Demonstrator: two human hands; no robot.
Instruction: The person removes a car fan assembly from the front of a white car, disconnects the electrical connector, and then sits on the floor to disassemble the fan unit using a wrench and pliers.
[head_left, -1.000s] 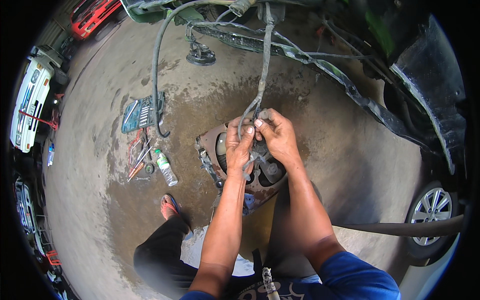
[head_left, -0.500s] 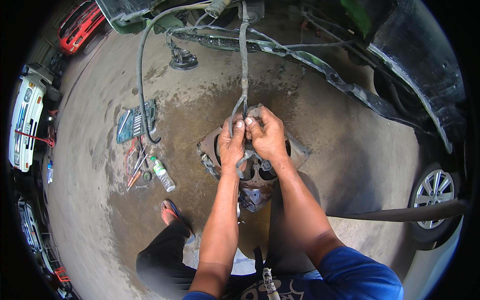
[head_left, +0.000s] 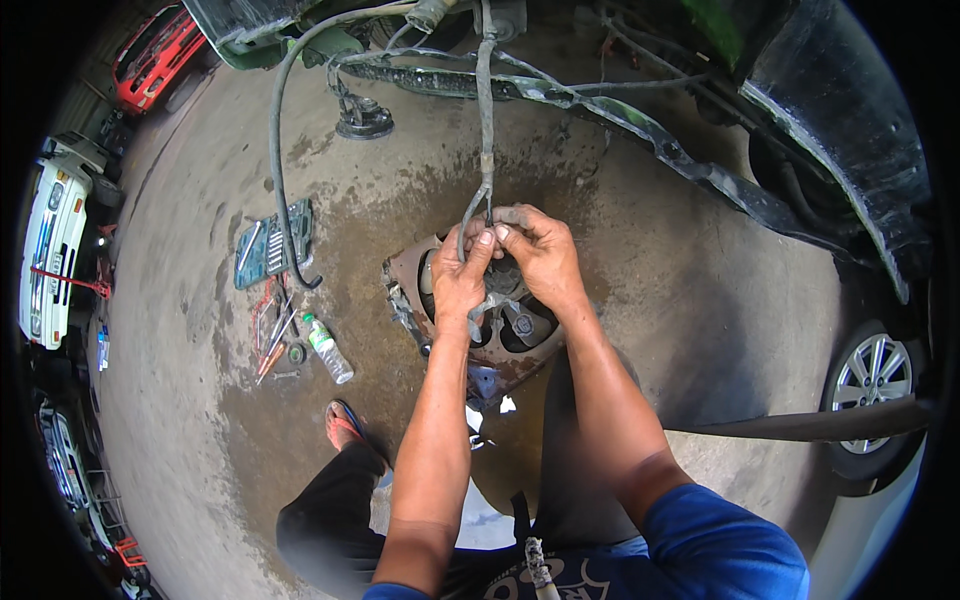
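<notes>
Stretching below the hands point(head_left: 548, 262), damp-stained concrete point(head_left: 265, 425) reaches parked vehicles point(head_left: 48, 255).

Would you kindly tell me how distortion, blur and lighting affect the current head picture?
Head view: straight edges bow toward a black rim; left hand, right hand and grey cable look fairly sharp; a hazy patch softens the left knee; bright reflections glare off the wet patch at lower centre; a soft shadow darkens the floor at right.
</notes>
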